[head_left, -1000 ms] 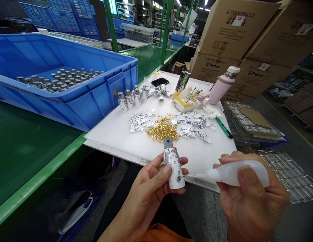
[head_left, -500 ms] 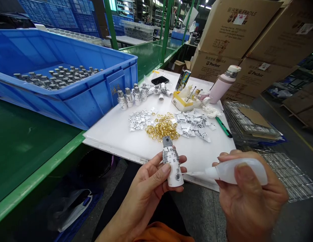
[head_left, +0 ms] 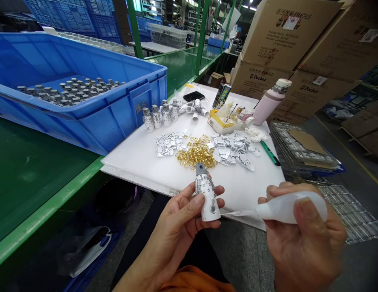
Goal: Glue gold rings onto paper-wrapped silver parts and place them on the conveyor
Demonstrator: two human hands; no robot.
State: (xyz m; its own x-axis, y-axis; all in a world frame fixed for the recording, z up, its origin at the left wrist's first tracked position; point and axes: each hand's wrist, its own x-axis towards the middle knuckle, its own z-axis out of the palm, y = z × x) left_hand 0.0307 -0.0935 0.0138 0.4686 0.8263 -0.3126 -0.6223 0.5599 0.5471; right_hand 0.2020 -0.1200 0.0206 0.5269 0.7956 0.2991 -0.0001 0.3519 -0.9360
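My left hand [head_left: 179,219] is closed around a white cylindrical model part [head_left: 209,205] with a grey block on its top end and small grey details on its side. It is tilted slightly above the table's front edge. In my right hand [head_left: 307,235] lies a translucent white squeeze bottle [head_left: 295,207], its thin nozzle pointing left with the tip close to the lower part of the cylinder. Whether the tip touches it I cannot tell. Just beyond my left hand is a pile of gold rings [head_left: 197,153], between two heaps of small white-grey pieces [head_left: 233,149] [head_left: 169,144].
Several similar cylinders [head_left: 156,117] stand beside a large blue bin [head_left: 115,117] of grey blocks. Behind are a phone [head_left: 193,96], a small yellow-edged box [head_left: 222,125] and a pink flask [head_left: 269,105]. A green cutter [head_left: 270,154] lies right. Cardboard boxes [head_left: 264,44] are stacked behind.
My right hand and the squeeze bottle have shifted slightly right, drawing the nozzle back a little. The cylinder in my left hand has moved slightly left and up.
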